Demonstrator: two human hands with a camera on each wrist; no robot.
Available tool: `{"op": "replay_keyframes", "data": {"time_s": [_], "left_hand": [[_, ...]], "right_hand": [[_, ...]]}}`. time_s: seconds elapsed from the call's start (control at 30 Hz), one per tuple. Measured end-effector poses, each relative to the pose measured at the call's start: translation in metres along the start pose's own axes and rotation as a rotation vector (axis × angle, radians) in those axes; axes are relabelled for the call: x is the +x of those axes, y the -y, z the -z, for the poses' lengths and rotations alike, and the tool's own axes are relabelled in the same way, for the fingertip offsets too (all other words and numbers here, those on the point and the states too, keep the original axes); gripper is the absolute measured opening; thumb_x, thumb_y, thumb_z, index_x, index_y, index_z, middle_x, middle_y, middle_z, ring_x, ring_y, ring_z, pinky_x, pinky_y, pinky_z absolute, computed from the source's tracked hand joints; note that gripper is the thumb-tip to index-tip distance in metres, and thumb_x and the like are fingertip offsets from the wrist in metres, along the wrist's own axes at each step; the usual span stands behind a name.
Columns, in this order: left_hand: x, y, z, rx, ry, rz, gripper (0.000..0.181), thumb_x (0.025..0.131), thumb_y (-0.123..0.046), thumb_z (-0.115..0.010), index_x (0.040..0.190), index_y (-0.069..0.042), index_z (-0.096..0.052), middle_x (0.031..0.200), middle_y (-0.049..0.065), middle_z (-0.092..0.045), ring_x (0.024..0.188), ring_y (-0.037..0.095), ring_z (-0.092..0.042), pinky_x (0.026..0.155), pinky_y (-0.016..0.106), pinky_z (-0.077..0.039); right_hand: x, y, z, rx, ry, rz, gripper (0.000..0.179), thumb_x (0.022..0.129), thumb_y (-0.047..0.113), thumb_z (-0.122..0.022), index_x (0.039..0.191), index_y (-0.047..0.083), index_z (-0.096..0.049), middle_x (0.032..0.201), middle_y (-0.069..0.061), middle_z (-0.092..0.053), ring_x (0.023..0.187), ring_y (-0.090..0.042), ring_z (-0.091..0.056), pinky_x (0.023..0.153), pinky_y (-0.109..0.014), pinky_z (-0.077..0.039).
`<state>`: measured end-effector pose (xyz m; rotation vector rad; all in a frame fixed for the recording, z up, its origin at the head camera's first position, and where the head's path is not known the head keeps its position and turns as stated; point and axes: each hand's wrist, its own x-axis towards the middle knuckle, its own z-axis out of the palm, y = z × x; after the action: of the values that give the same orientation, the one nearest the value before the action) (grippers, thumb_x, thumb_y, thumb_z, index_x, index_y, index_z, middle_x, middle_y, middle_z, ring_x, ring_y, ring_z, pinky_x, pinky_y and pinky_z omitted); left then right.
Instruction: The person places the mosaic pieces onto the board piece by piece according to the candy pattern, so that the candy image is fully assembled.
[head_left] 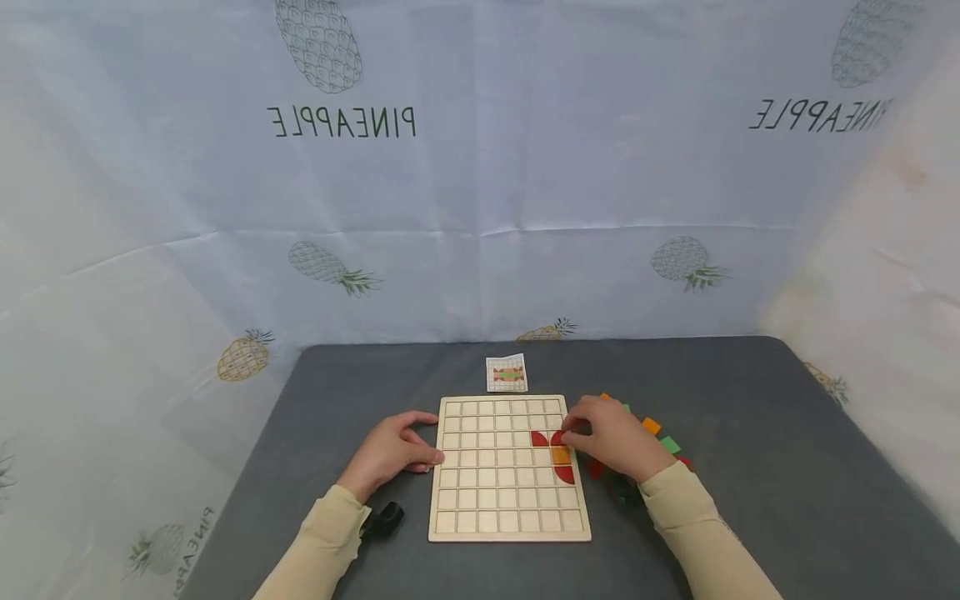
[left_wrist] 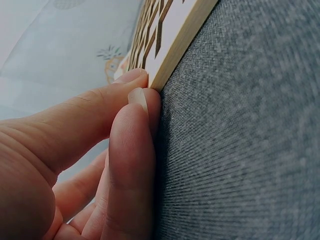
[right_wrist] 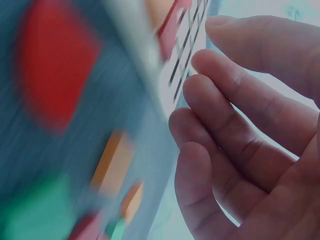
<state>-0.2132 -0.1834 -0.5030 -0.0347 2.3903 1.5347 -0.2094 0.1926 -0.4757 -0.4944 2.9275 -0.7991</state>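
A pale wooden grid board (head_left: 487, 479) lies on the grey table. Thumb and finger of my left hand (head_left: 393, 450) pinch its left edge; in the left wrist view the fingertips (left_wrist: 132, 77) meet at the wooden rim. Over the board's right side is my right hand (head_left: 615, 433), its fingertips overlapping a red quarter-circle piece (head_left: 556, 437). Nothing shows between its parted thumb and fingers in the right wrist view. Also on the board are another red quarter-circle (head_left: 538, 439), an orange square (head_left: 560, 456) and a lower red quarter-circle (head_left: 565, 475).
Right of the board, several loose pieces lie partly under my right hand, among them an orange piece (head_left: 651, 426), a green piece (head_left: 670, 445) and a red piece (right_wrist: 55, 65). A small pattern card (head_left: 507, 364) lies beyond the board. Pineapple-printed cloth (head_left: 487, 283) hangs behind the table.
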Motion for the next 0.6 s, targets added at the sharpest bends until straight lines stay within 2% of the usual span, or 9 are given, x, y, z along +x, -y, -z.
{"op": "replay_keyframes", "data": {"time_s": [0.1, 0.3, 0.4, 0.53, 0.6], "left_hand": [[-0.001, 0.001, 0.002, 0.002, -0.009, 0.005, 0.073, 0.078, -0.015, -0.099, 0.144, -0.013, -0.068, 0.086, 0.011, -0.075, 0.075, 0.02, -0.076, 0.071, 0.035, -0.067], [0.0, 0.003, 0.002, -0.001, -0.006, 0.01, 0.073, 0.078, -0.016, -0.099, 0.144, -0.013, -0.068, 0.086, 0.011, -0.075, 0.075, 0.02, -0.076, 0.071, 0.035, -0.067], [0.0, 0.004, 0.001, -0.004, -0.003, 0.013, 0.073, 0.078, -0.016, -0.099, 0.144, -0.013, -0.067, 0.086, 0.012, -0.076, 0.075, 0.021, -0.077, 0.071, 0.035, -0.067], [0.001, 0.002, 0.001, -0.006, -0.002, 0.01, 0.073, 0.078, -0.015, -0.099, 0.144, -0.012, -0.068, 0.086, 0.012, -0.075, 0.075, 0.021, -0.077, 0.07, 0.035, -0.067], [0.001, 0.001, 0.001, -0.002, -0.001, 0.009, 0.073, 0.078, -0.016, -0.099, 0.144, -0.012, -0.067, 0.086, 0.011, -0.076, 0.075, 0.021, -0.077, 0.07, 0.034, -0.067]], "right_hand": [[-0.013, -0.018, 0.011, 0.004, -0.008, -0.015, 0.004, 0.096, 0.02, -0.084, 0.099, 0.021, -0.082, 0.096, 0.01, -0.07, 0.087, -0.005, -0.065, 0.079, -0.031, -0.06], [-0.042, -0.053, 0.039, -0.021, 0.002, -0.083, 0.003, 0.097, 0.019, -0.083, 0.1, 0.019, -0.081, 0.095, 0.007, -0.07, 0.086, -0.008, -0.066, 0.073, -0.031, -0.059], [-0.056, -0.071, 0.051, -0.038, -0.011, -0.112, 0.007, 0.095, 0.022, -0.084, 0.1, 0.019, -0.081, 0.097, 0.006, -0.072, 0.088, -0.012, -0.068, 0.075, -0.037, -0.062], [-0.071, -0.094, 0.06, -0.059, -0.037, -0.154, 0.011, 0.093, 0.026, -0.086, 0.099, 0.02, -0.081, 0.099, 0.005, -0.074, 0.091, -0.016, -0.071, 0.08, -0.044, -0.064], [-0.076, -0.103, 0.06, -0.064, -0.04, -0.183, 0.012, 0.092, 0.029, -0.087, 0.098, 0.021, -0.08, 0.098, 0.004, -0.074, 0.09, -0.015, -0.07, 0.077, -0.043, -0.062]]}}
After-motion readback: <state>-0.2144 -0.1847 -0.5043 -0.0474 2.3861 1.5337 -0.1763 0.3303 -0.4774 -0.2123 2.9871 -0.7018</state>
